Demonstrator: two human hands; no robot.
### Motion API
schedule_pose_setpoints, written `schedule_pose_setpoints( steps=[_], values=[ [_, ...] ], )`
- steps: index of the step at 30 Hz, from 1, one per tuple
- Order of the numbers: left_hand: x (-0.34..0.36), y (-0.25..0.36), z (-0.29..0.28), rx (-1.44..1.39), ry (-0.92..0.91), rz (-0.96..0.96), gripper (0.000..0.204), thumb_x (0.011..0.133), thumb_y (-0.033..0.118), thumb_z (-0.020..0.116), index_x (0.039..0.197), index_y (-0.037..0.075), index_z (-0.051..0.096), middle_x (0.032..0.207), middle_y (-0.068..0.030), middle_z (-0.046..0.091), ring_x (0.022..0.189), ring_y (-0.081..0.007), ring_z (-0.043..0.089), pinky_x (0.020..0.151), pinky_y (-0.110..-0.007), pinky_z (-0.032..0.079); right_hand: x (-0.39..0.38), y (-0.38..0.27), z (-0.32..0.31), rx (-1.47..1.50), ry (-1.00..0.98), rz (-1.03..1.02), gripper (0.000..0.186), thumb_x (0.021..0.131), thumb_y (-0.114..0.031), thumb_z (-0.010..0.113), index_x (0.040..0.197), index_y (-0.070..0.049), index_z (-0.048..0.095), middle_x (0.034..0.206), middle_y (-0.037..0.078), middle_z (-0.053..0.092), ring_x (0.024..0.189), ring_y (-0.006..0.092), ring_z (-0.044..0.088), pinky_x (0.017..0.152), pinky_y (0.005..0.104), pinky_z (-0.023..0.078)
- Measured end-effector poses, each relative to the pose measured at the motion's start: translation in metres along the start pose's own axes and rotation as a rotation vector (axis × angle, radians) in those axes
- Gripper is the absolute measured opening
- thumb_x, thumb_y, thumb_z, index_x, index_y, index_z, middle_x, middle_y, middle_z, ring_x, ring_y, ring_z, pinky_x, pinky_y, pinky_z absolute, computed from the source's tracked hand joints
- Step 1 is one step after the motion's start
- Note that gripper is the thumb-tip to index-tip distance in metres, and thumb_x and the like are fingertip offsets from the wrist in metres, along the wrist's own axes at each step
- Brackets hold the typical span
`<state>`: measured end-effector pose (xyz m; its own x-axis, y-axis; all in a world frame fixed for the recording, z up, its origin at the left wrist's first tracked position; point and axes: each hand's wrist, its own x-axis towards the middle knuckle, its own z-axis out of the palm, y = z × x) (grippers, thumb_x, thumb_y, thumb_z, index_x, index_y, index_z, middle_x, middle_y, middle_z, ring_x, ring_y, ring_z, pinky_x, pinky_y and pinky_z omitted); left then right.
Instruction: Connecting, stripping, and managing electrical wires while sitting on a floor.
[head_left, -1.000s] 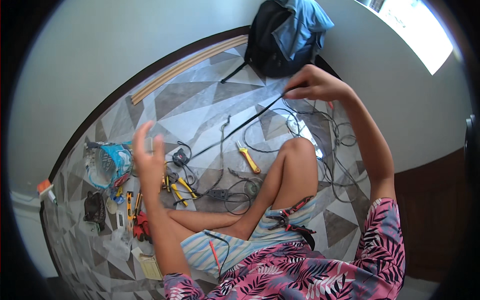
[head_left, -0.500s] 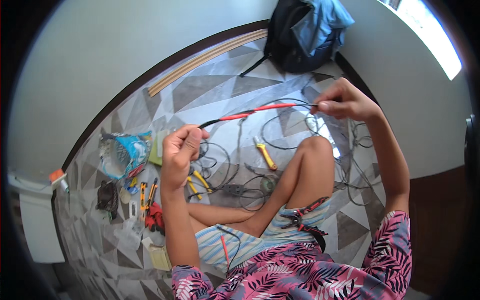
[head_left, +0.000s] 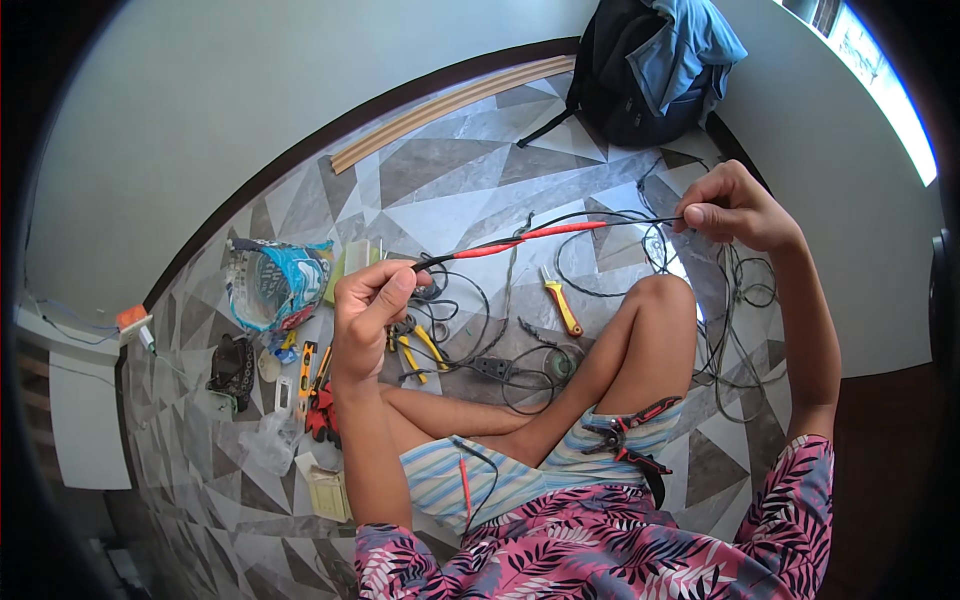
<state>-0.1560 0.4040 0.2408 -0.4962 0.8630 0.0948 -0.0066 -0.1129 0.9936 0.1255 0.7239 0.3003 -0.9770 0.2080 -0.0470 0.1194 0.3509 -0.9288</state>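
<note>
A black cable with long red sleeved sections (head_left: 562,228) is stretched nearly level between my hands, over the floor. My left hand (head_left: 370,321) is closed on its thicker black left end. My right hand (head_left: 745,212), at the upper right, pinches the thinner black length on the right. Below the cable are looped grey and black wires (head_left: 745,315), a yellow-handled knife-like tool (head_left: 560,300), yellow-handled pliers (head_left: 428,350) and a black socket block (head_left: 492,369). Red-and-black pliers (head_left: 618,438) rest on my striped shorts, along with a thin red tool on a black lead (head_left: 464,479).
A black backpack (head_left: 627,112) draped with a blue cloth stands by the far wall, beside wooden strips (head_left: 450,110). At left are a blue bag (head_left: 275,290), dark pouch (head_left: 232,372), small tools, red gloves (head_left: 320,415), a plastic bag (head_left: 270,448) and a wall outlet (head_left: 135,325).
My left hand has gone from spread fingers to a grip on the cable. The red sections now show, held level between both hands. My right hand has moved rightward and lower.
</note>
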Motion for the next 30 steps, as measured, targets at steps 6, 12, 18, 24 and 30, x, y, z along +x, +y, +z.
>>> schedule_pose_setpoints(
  steps=[6, 12, 18, 24, 30],
  values=[
    [-0.004, -0.001, 0.001, 0.159, -0.004, 0.137, 0.02, 0.091, 0.012, 0.065, 0.099, -0.006, 0.07, 0.076, 0.0004, 0.057, 0.067, -0.005, 0.044, 0.059, -0.02, 0.033, -0.002, -0.002, -0.007, -0.038, 0.033, -0.05, 0.035, 0.086, -0.033, 0.074, 0.086, 0.002, 0.073, 0.062, 0.001, 0.059, 0.047, 0.0063, 0.045, 0.044, 0.0199, 0.031],
    [-0.007, 0.003, 0.004, 0.256, -0.034, 0.148, 0.019, 0.09, 0.008, 0.066, 0.102, -0.006, 0.07, 0.082, -0.001, 0.057, 0.073, -0.0068, 0.046, 0.062, -0.02, 0.034, -0.007, -0.005, -0.012, -0.078, 0.06, -0.109, 0.029, 0.083, -0.026, 0.077, 0.087, 0.002, 0.073, 0.072, 0.005, 0.066, 0.057, 0.0071, 0.055, 0.052, 0.0167, 0.04],
    [-0.009, -0.001, -0.002, 0.292, -0.008, 0.174, 0.019, 0.09, 0.009, 0.066, 0.103, -0.004, 0.071, 0.08, -0.001, 0.056, 0.073, -0.0072, 0.046, 0.062, -0.021, 0.033, -0.005, -0.007, -0.013, -0.067, 0.065, -0.121, 0.03, 0.082, -0.026, 0.077, 0.088, 0.003, 0.073, 0.074, 0.005, 0.066, 0.058, 0.0061, 0.054, 0.053, 0.0163, 0.04],
    [-0.01, 0.0, -0.001, 0.287, -0.026, 0.154, 0.018, 0.089, 0.008, 0.065, 0.101, -0.004, 0.071, 0.081, -0.0015, 0.057, 0.074, -0.0075, 0.047, 0.063, -0.021, 0.034, -0.009, -0.004, -0.014, -0.074, 0.085, -0.143, 0.028, 0.083, -0.025, 0.077, 0.088, 0.002, 0.072, 0.072, 0.004, 0.064, 0.056, 0.0054, 0.052, 0.05, 0.0165, 0.038],
    [0.0, 0.005, 0.0, 0.405, -0.208, -0.011, 0.032, 0.086, 0.011, 0.066, 0.115, -0.003, 0.065, 0.105, -0.0116, 0.068, 0.099, -0.0167, 0.062, 0.091, -0.028, 0.045, -0.002, -0.013, -0.008, -0.193, 0.028, -0.129, 0.022, 0.087, -0.02, 0.072, 0.09, 0.002, 0.072, 0.074, 0.004, 0.065, 0.058, 0.0061, 0.054, 0.052, 0.0207, 0.04]
  ],
)
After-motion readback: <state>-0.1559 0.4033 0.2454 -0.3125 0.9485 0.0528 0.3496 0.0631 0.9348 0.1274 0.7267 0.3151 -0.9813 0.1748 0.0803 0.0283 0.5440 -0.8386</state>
